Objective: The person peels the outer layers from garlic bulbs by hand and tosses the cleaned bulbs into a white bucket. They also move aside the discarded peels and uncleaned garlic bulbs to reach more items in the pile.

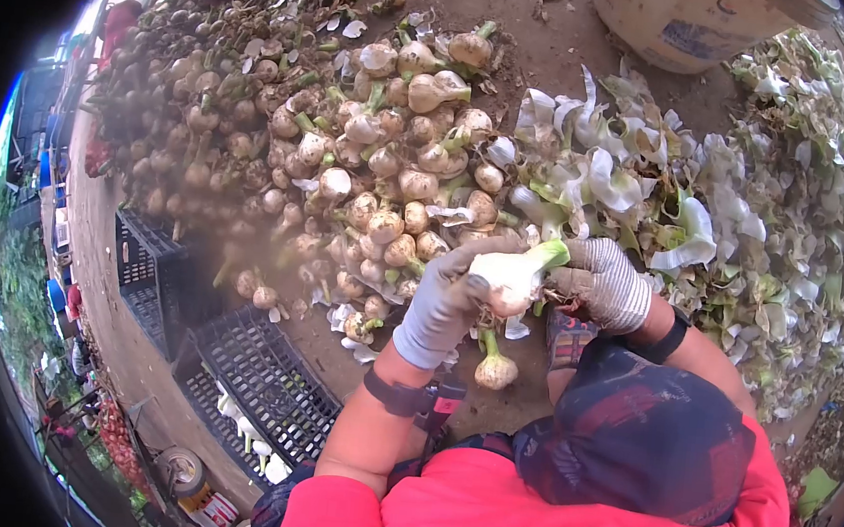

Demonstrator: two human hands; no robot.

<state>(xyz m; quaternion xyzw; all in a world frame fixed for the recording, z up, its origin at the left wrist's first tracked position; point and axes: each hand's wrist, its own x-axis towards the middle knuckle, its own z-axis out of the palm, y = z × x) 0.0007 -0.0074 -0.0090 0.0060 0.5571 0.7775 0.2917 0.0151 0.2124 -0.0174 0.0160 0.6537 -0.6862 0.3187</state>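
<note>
A large white garlic bulb [513, 277] with a cut green stem is between my two gloved hands. My left hand [444, 296], in a pale glove, is wrapped round its left side. My right hand [609, 285], in a striped knit glove, has its fingers closed at the right side, by the stem. Some brown skin or roots show under those fingers; exactly what they pinch is partly hidden. Just below, a dirty garlic bulb [496, 372] lies on the ground. Beyond my hands spreads a heap of unpeeled garlic bulbs [385, 225].
White and green peelings [773, 264] are piled to the right. A black plastic crate [267, 375] at lower left holds several clean white bulbs [261, 445], with another black crate [145, 274] behind it. A pale bucket [698, 32] stands at the top. A tin [185, 474] sits at lower left.
</note>
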